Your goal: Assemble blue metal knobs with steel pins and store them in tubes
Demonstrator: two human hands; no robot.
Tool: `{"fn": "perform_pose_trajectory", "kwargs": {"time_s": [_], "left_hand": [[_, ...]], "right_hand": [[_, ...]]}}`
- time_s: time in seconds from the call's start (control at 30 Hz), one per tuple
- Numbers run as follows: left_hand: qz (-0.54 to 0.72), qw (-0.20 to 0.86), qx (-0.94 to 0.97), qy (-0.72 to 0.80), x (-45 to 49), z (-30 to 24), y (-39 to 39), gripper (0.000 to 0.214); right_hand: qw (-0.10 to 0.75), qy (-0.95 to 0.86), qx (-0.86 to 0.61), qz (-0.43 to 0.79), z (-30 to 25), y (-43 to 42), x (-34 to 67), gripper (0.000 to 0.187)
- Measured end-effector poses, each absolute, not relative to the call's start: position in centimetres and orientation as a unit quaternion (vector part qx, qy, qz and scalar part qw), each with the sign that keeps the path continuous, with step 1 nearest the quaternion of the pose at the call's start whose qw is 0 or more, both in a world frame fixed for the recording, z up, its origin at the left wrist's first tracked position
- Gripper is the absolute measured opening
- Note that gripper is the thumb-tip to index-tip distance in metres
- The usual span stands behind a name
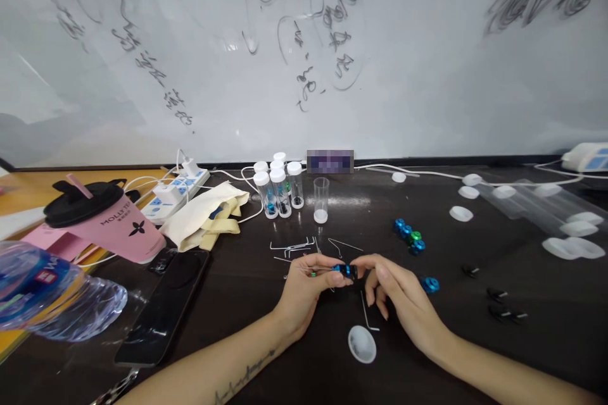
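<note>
Between thumb and index finger, my left hand pinches a small blue-and-black cylindrical part; thin metal rods run back from it over the palm. The closed thumb and index finger of my right hand meet the part's black end, while the other fingers curl below. An L-shaped hex key and a round white cap lie under the hands. Several more hex keys are scattered just beyond my left hand. Right of my right hand sits a blue round part.
Capped clear tubes and one open tube stand at the back. Blue and green parts, black pieces and white caps lie right. At left are a phone, a pink cup and a bottle.
</note>
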State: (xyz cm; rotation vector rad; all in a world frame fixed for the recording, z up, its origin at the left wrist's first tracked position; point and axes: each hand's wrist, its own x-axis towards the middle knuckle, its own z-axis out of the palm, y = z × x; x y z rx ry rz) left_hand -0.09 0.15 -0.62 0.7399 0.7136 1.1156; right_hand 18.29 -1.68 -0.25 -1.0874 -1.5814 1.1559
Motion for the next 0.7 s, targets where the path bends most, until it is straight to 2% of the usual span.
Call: {"fn": "perform_pose_trajectory", "kwargs": {"time_s": [0.7], "left_hand": [[0.509, 0.721, 0.336, 0.328, -0.08, -0.36, -0.04, 0.025]], "right_hand": [[0.463, -0.618, -0.428, 0.47, -0.23, -1.8, 18.19, 0.038]]}}
